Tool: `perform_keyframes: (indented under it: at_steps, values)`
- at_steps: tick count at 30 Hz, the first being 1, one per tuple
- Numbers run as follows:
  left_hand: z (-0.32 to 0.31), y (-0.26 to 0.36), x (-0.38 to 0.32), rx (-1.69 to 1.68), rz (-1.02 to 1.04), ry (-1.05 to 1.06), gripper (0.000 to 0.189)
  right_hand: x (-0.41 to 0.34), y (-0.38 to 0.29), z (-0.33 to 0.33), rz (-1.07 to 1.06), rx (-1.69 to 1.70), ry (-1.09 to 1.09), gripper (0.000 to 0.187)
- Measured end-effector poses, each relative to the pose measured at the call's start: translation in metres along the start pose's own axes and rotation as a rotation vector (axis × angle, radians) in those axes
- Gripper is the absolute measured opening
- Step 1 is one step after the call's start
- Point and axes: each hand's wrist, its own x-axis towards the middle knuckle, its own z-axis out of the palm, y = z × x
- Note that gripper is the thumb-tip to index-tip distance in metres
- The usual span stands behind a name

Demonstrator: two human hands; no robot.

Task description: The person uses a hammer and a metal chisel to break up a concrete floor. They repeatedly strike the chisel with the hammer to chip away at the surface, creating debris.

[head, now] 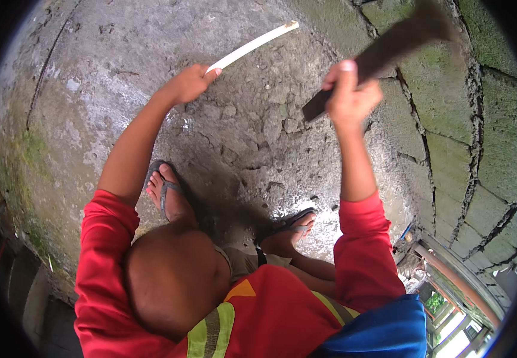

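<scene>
My left hand (191, 84) is closed round the near end of a white plastic pipe or strip (255, 46), which slants up and to the right over broken concrete and has a dirty far end. On the right, my right hand (354, 96) grips the dark, flat handle of a hammer-like tool (388, 49). Its head, at the upper right, is blurred, so its exact kind cannot be told. The tool is raised near the block wall, apart from the white piece.
Rough, broken concrete (258, 116) with loose stones lies between my sandalled feet. A mossy concrete-block wall (442, 107) rises on the right. A crack (52, 58) runs through the floor at the left. A reddish-brown pipe (460, 284) runs along the lower right.
</scene>
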Motion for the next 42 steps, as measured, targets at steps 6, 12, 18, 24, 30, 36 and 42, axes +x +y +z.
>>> perform_keyframes:
  at_steps: [6, 12, 18, 24, 30, 36, 42]
  values:
    - [0.010, -0.009, 0.005, 0.015, 0.038, 0.055, 0.058, -0.008, 0.037, 0.004, 0.886, -0.091, -0.321, 0.035]
    - [0.002, -0.011, -0.004, -0.019, -0.006, 0.005, 0.057, 0.047, -0.075, -0.027, 0.287, -0.035, -0.125, 0.032]
    - [0.005, 0.006, -0.002, -0.038, 0.021, -0.003, 0.058, -0.012, 0.027, 0.014, 0.191, -0.120, -0.065, 0.044]
    - [0.009, -0.003, 0.001, 0.015, 0.041, -0.092, 0.059, -0.009, 0.034, 0.018, 0.881, -0.305, -0.636, 0.036]
    - [0.004, 0.002, -0.017, -0.212, -0.187, -0.102, 0.061, 0.043, -0.090, -0.004, 0.458, 0.124, -0.247, 0.030]
    - [0.003, -0.008, -0.008, -0.009, -0.023, -0.038, 0.069, 0.014, -0.032, 0.011, 0.066, 0.156, -0.025, 0.025]
    - [0.012, -0.024, 0.001, -0.064, 0.018, 0.028, 0.065, -0.032, 0.068, 0.020, 0.784, -0.309, -0.294, 0.035]
